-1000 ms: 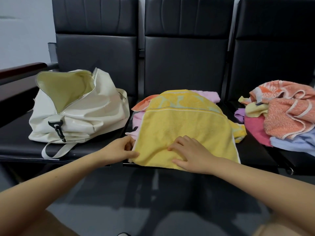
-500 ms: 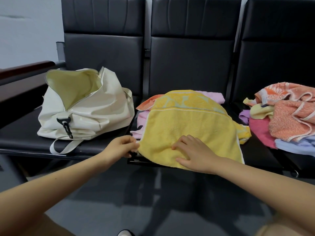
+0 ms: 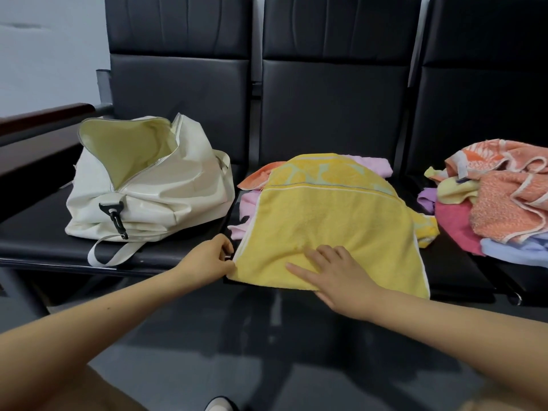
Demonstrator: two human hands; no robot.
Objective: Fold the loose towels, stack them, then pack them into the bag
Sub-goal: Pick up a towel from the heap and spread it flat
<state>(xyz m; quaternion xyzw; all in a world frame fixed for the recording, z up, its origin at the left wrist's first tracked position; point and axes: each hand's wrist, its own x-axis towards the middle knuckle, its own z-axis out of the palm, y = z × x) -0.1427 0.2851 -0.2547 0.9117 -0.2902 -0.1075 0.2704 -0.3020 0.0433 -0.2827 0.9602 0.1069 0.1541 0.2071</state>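
So there's a row of black padded seats [image 3: 332, 114], and a cream bag [image 3: 154, 200] sits on the left seat. Its zipper is open wide and you can see the pale yellow lining, but the part of the inside that shows has nothing in it; the rest is hidden by the bag's own folds. A black clip hangs on the near side and a strap trails toward the seat's near edge.

On the middle seat a yellow towel [image 3: 332, 226] lies spread over a small pile, with pink and orange towels [image 3: 250, 200] poking out underneath on the left and far side. The left hand [image 3: 209, 259] pinches the yellow towel's near-left corner, fingers curled on the edge. The right hand [image 3: 341, 277] lies flat on the towel near its near edge, fingers straight and spread, pressing it down.

The right seat holds a loose heap of unfolded towels [image 3: 498, 203]: orange ones on top, a dark pink one, pale yellow, lilac and light blue bits below.
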